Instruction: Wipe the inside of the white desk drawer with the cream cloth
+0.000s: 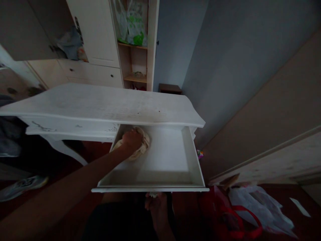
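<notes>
My left hand (132,140) reaches into the pulled-out drawer (173,150) and presses a bunched cream cloth (135,155) against its left part. The fingers are closed on the cloth and partly hidden by the back of the hand. Below the drawer's front edge, my right hand (158,205) has its fingers curled at a pale ornate drawer handle (153,194). Inside, the drawer is white and shows the cloth at its left side. It belongs to a white desk (100,102) whose top has a few dark specks.
Behind the desk stand a white cabinet (96,30) and shelves holding a plastic bag (135,25). A grey wall (225,60) rises at the right. On the floor lie a red bag (225,217), a white plastic bag (260,207) and, at left, a shoe (25,185).
</notes>
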Motion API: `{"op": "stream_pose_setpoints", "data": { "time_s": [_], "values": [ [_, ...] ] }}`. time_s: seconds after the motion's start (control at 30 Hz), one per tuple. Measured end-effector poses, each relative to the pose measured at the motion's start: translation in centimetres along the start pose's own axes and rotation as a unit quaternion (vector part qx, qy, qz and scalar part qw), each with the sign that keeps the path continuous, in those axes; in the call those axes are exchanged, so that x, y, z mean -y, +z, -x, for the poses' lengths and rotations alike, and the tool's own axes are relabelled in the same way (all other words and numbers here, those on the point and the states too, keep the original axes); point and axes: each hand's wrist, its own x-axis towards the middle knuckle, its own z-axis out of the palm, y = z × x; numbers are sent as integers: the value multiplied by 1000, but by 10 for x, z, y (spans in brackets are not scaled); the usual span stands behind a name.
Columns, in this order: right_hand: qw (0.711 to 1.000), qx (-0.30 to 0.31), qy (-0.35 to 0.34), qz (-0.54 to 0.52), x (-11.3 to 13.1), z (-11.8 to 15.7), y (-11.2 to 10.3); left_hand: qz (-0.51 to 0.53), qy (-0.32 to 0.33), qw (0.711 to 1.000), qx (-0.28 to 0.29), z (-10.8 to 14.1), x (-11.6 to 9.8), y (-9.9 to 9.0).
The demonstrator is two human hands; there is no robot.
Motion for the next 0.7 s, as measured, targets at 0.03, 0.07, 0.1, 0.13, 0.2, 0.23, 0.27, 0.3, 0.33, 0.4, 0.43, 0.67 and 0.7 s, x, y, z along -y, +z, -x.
{"op": "stream_pose_setpoints", "data": {
  "time_s": [0.03,0.07,0.1,0.13,0.2,0.23,0.27,0.3,0.33,0.4,0.43,0.67,0.7],
  "values": [
    [1000,4,5,2,0,-1,-1,-6,-11,1000,5,1,7,1],
    [1000,7,9,5,-1,-1,-3,-9,-14,1000,11,2,11,1],
    [1000,11,13,8,-2,-2,-5,-8,-13,1000,15,3,14,1],
    [1000,13,16,9,-3,-3,-7,-4,-12,1000,19,4,14,1],
    [1000,12,17,11,-4,-4,-11,6,-19,1000,16,5,11,0],
    [1000,12,18,12,-4,-4,-12,7,-29,999,13,6,8,0],
    [1000,13,20,12,-4,-4,-12,5,-38,999,10,7,6,-1],
    [1000,14,21,11,-4,-4,-12,-1,-46,999,10,7,3,-2],
    [1000,16,22,11,-3,-4,-11,-9,-50,999,13,8,1,-2],
    [1000,16,21,10,-2,-2,-10,-15,-44,999,27,8,1,-3],
    [1000,12,17,10,-1,-2,-9,-11,-37,999,35,7,2,-3],
    [1000,2,20,8,0,0,-7,36,-36,996,67,-8,8,-5],
    [1000,2,21,10,0,0,-7,39,-45,995,79,-10,8,-6]
  ]
}}
